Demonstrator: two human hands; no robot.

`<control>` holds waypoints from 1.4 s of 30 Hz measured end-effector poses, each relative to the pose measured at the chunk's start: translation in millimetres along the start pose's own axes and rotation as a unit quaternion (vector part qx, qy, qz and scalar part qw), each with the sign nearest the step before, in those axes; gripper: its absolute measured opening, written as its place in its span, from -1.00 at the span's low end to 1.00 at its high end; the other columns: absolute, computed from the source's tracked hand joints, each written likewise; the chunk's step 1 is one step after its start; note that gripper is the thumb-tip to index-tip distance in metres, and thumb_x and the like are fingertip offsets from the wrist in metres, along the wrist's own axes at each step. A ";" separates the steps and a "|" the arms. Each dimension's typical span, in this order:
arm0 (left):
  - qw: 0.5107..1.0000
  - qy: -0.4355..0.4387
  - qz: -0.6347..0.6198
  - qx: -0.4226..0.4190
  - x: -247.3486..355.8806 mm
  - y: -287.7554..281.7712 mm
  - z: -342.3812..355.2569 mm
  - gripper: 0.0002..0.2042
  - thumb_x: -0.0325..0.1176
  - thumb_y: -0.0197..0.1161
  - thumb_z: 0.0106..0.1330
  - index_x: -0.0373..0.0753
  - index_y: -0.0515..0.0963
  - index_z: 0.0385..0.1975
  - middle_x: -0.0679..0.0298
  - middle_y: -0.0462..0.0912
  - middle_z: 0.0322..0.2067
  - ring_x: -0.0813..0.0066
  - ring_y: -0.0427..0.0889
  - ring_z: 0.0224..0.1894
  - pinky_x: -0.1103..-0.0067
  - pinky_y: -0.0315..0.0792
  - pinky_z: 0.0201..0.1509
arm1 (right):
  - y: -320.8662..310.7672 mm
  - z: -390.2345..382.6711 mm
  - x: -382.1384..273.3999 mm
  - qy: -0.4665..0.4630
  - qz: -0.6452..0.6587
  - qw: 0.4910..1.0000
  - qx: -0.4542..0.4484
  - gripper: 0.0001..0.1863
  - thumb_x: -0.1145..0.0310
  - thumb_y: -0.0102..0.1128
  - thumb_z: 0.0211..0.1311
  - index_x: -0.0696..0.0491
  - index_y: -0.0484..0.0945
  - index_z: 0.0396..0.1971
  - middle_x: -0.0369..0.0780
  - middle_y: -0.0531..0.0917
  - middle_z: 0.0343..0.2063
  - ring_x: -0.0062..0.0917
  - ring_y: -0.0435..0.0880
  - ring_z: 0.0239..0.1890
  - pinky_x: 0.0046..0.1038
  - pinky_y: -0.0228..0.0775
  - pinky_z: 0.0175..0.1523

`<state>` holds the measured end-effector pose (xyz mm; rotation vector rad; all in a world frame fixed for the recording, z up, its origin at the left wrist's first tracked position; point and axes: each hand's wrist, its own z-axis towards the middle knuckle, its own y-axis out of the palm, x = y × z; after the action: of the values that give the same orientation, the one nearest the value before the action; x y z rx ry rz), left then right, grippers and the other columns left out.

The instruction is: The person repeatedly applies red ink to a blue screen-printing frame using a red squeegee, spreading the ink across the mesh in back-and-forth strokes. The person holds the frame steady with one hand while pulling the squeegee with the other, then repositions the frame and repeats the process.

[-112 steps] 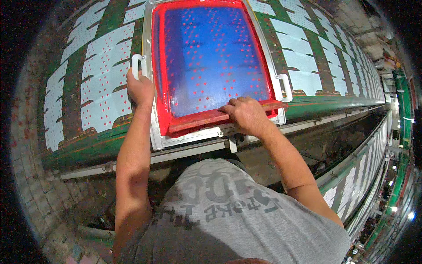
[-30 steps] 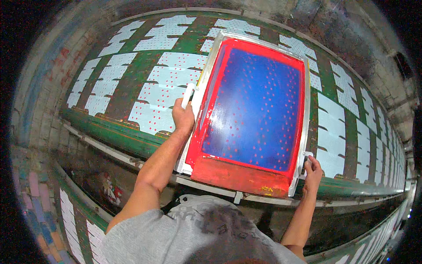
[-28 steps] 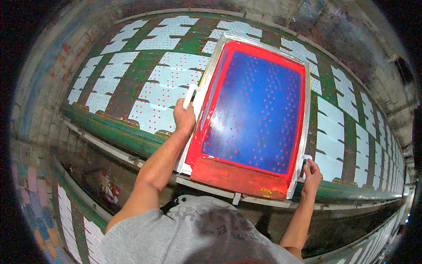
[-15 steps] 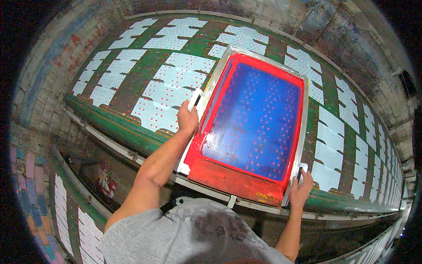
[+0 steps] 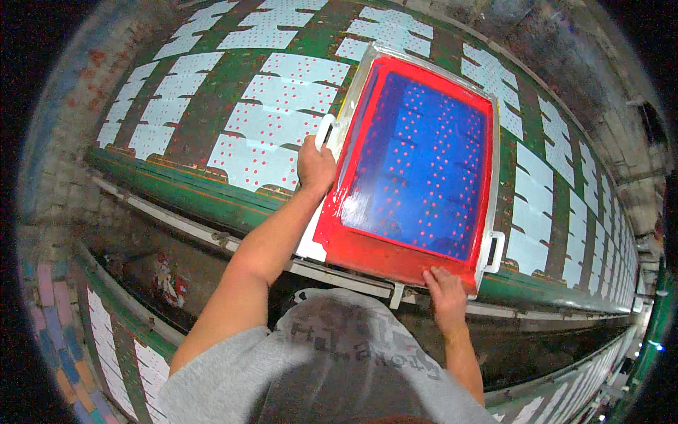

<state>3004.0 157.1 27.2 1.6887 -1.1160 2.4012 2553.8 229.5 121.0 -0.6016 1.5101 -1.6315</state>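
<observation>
A screen printing frame (image 5: 493,162) with a blue mesh (image 5: 424,162) and a red, ink-covered border lies at the middle of the long green table. The mesh shows rows of small dots. At the frame's left side, my left hand (image 5: 316,166) is closed round the lower part of a white handle (image 5: 325,129). My right hand (image 5: 448,297) rests at the near edge of the frame, its fingers stretched over the red inked strip (image 5: 385,256). Beside it, the right white handle (image 5: 494,252) stands free of any hand.
White cut sheets with red dots (image 5: 275,124) lie in rows left of the frame, and more sheets (image 5: 531,212) to its right. A pale rail (image 5: 169,219) runs along the table's near side. Another table with sheets (image 5: 106,346) stands at the lower left.
My right hand has let go of the right handle and moved left to the frame's near edge. My left hand stays on its handle. The whole view has shifted slightly.
</observation>
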 end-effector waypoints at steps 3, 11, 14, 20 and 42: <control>1.000 -0.002 -0.005 -0.012 2.3 -2.5 0.5 -0.71 -0.43 0.23 0.39 -0.37 0.57 0.07 -0.16 0.72 -0.13 -0.26 0.70 -0.02 0.00 0.53 0.11 | -6.3 32.0 -8.4 0.019 0.005 1.000 0.005 -0.46 0.46 0.25 0.26 -0.02 0.63 0.28 -0.09 0.72 0.14 -0.12 0.72 0.14 -0.03 0.55 0.20; 0.997 0.073 0.010 0.001 -1.7 0.6 -0.8 -0.51 -0.47 0.20 0.35 -0.41 0.50 0.31 -0.23 0.65 0.09 -0.27 0.61 0.20 0.03 0.47 0.33 | -10.2 110.6 -21.5 0.073 0.024 0.982 -0.170 -0.53 0.50 0.33 0.10 -0.06 0.76 0.08 -0.05 0.77 -0.21 -0.04 0.78 -0.06 0.01 0.63 0.05; 0.998 0.064 0.000 -0.001 -0.5 1.7 -1.5 -0.44 -0.51 0.17 0.33 -0.44 0.47 0.39 -0.29 0.60 0.22 -0.22 0.58 0.31 0.12 0.39 0.50 | -24.0 98.8 -27.6 0.103 0.048 0.974 -0.197 -0.48 0.50 0.39 0.03 -0.03 0.74 0.10 -0.06 0.77 -0.16 -0.03 0.76 -0.02 -0.01 0.62 0.10; 0.997 0.064 -0.034 -0.017 -1.3 1.7 3.8 -0.47 -0.53 0.17 0.34 -0.41 0.47 0.36 -0.19 0.71 0.08 -0.21 0.69 0.16 0.11 0.49 0.34 | -3.7 70.3 -51.0 0.065 0.006 0.995 -0.074 -0.57 0.46 0.28 0.15 0.00 0.75 0.07 -0.10 0.79 -0.13 -0.12 0.78 -0.04 -0.10 0.62 0.05; 0.997 0.063 -0.043 -0.017 6.8 -0.8 -2.1 -0.50 -0.58 0.11 0.37 -0.40 0.50 0.35 -0.12 0.71 0.09 -0.06 0.72 0.17 0.21 0.47 0.37 | 59.6 314.1 168.2 -0.033 -0.060 0.996 0.055 -0.70 0.40 0.27 0.18 -0.02 0.78 -0.09 -0.07 0.76 -0.27 -0.10 0.80 -0.18 -0.02 0.64 -0.06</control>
<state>2999.8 156.3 32.9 1.5199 -1.0385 2.3841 2725.0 -86.6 86.2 -0.6896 1.3488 -1.7575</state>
